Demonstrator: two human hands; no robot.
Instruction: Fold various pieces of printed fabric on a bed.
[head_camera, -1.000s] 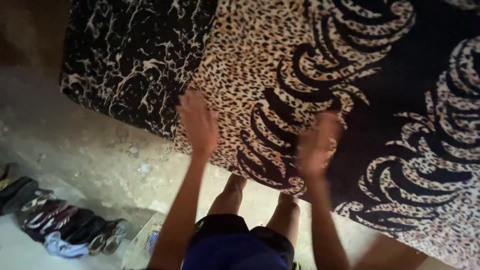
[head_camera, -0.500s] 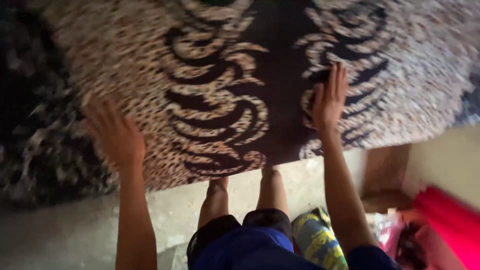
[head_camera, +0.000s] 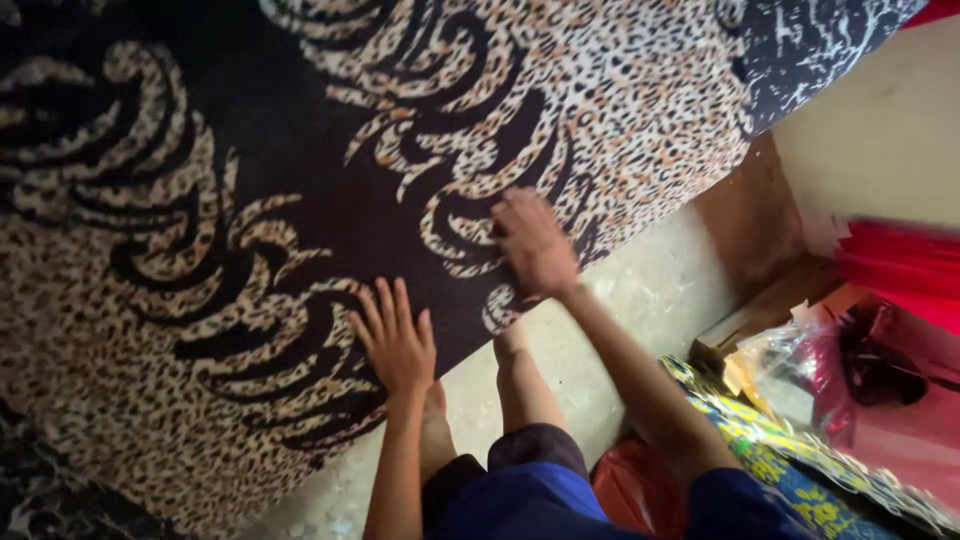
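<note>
In the head view, we see a large blanket (head_camera: 300, 150) spread over what looks like a bed. It fills most of the picture, and its near edge hangs over the side, just above the concrete floor (head_camera: 650, 290). The blanket has a leopard-spot pattern with wide black swirls. At the far right corner a dark cover with white marbling (head_camera: 810, 45) shows beside it.

Our left hand (head_camera: 395, 340) lies flat on the blanket near the hanging edge, fingers spread and stretched, grasping nothing. Our right hand (head_camera: 535, 245) also rests palm down on the cloth, a little further up and to the right, fingers loosely together, not closed on the fabric. The two hands are near each other but apart.

We judge the blanket to be soft and plush, thick enough to have some weight, and not fragile. It should bend and fold easily, and the pile probably gives good friction, so flat palms can push it. For lifting, the free near edge beside the left hand seems the best place to pinch it.

To the right, on the floor, stand a red bag (head_camera: 900, 270), clear plastic wrapping (head_camera: 780, 360) and a blue-and-yellow patterned cloth (head_camera: 790, 450).
</note>
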